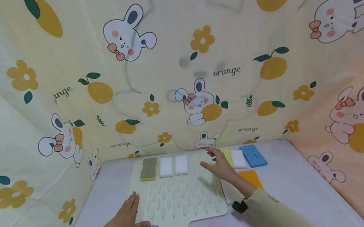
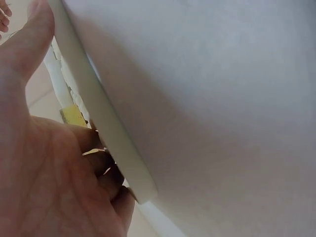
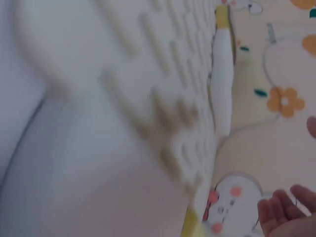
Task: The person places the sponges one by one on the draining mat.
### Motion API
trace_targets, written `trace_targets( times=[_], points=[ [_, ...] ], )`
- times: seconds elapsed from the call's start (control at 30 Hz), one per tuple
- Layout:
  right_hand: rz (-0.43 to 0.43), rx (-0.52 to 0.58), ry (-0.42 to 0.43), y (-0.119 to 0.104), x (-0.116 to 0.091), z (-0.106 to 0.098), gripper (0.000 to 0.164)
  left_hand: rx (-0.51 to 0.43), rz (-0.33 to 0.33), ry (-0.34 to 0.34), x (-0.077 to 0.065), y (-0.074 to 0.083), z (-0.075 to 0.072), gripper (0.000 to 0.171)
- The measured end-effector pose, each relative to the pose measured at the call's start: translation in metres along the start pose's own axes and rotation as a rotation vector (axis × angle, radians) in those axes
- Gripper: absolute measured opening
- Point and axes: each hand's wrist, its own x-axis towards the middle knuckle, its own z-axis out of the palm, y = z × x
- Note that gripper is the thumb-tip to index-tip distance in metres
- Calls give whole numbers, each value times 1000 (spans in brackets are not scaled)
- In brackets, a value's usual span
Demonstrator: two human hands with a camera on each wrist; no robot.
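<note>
A cream board with raised ridges (image 1: 174, 218) lies on the table. Along its far side sit a grey-topped yellow sponge (image 1: 149, 169) and two white sponges, one in the middle (image 1: 166, 167) and one right of it (image 1: 181, 165). My left hand (image 1: 124, 216) rests at the board's near left corner, fingers along the left edge and thumb by the front edge. Above the board's far right part hovers my right hand (image 1: 220, 165), fingers apart and loosely bent, holding nothing. In the right wrist view, that hand (image 3: 291, 217) is well off the ridged surface.
To the board's right lie a yellow-green sponge (image 1: 226, 156), a white sponge (image 1: 238, 159), a blue sponge (image 1: 253, 155) and an orange piece (image 1: 250, 179). The right forearm partly hides a pale flat thing (image 1: 231, 193). A patterned curtain (image 1: 170, 128) rises behind the table (image 1: 290, 190).
</note>
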Motion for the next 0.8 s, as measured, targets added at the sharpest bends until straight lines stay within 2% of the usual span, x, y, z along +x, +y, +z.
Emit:
trace_targets(
  times=[0.27, 0.53, 0.67, 0.8],
  points=[
    [26, -105, -62, 19, -10, -36, 79, 8, 8, 4, 1, 0, 1, 127],
    [35, -110, -87, 42, -18, -69, 84, 0, 10, -7, 0, 2, -2, 127],
    [85, -135, -101, 53, -22, -86, 88, -1, -1, -20, 1, 3, -3, 129],
    [78, -142, -100, 63, -25, -102, 86, 8, -2, -19, 0, 2, -3, 128]
  ],
)
